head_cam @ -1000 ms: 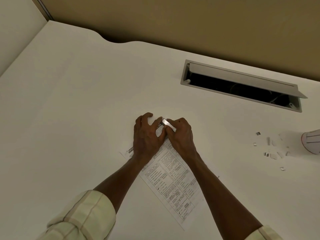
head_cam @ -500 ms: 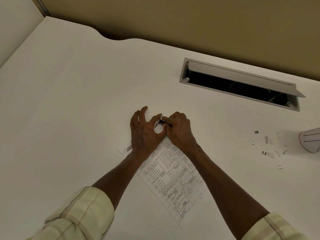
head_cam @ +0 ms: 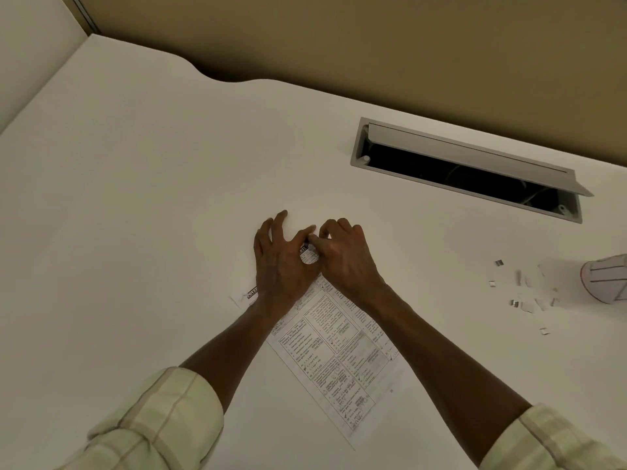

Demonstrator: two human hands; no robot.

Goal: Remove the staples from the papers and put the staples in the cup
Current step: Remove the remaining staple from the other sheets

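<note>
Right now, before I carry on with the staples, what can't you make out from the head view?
- The staple at the papers' top corner: covered by the left hand and right hand.
- Whether the right hand still holds a tool: its curled fingers hide it.
- Cup: cut off by the right edge, inside unseen.
- Scattered bits beside the cup: too small and blurred to tell staples from scraps.

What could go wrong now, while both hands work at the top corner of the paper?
1. The right hand picks at the corner of the paper while the left hand presses it flat; a hard pull may tear it.
2. The cup lies on its side, with loose staples and scraps beside it, so a staple dropped in could well slide back out.
</note>
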